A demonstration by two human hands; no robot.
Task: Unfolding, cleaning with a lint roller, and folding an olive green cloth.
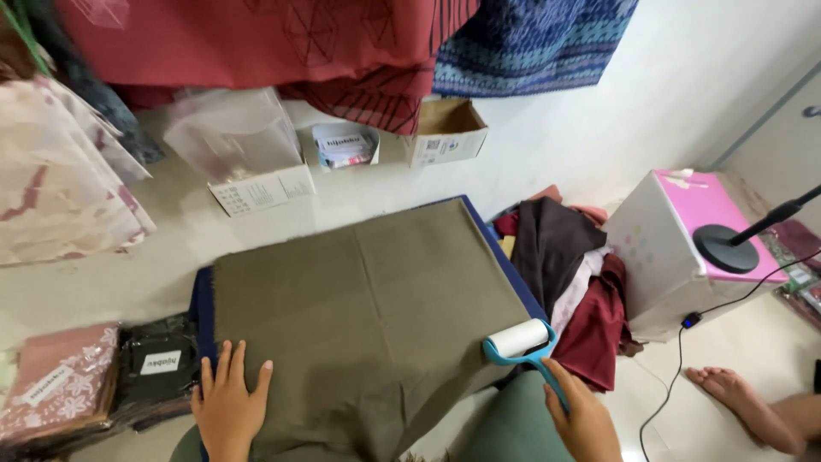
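The olive cloth [368,299] lies flat on a blue board [202,299]; soft, light, likely to ruck. Left hand [229,402] presses open-palmed at its near-left corner. Right hand [583,417] grips the roller [519,340] handle at the near-right edge.

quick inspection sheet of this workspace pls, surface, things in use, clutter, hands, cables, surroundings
surface: blue mat on a pale floor, almost covered.
job's things: olive cloth spread flat on the mat; lint roller with blue frame at its right edge.
clutter: heap of dark and red clothes; packaged scarves; cardboard boxes.
grippers: left hand flat on the cloth, fingers spread; right hand gripping the roller handle.
cables: black cable running down from the pink-topped box.
surroundings: hanging fabrics; lamp base; another person's bare foot.
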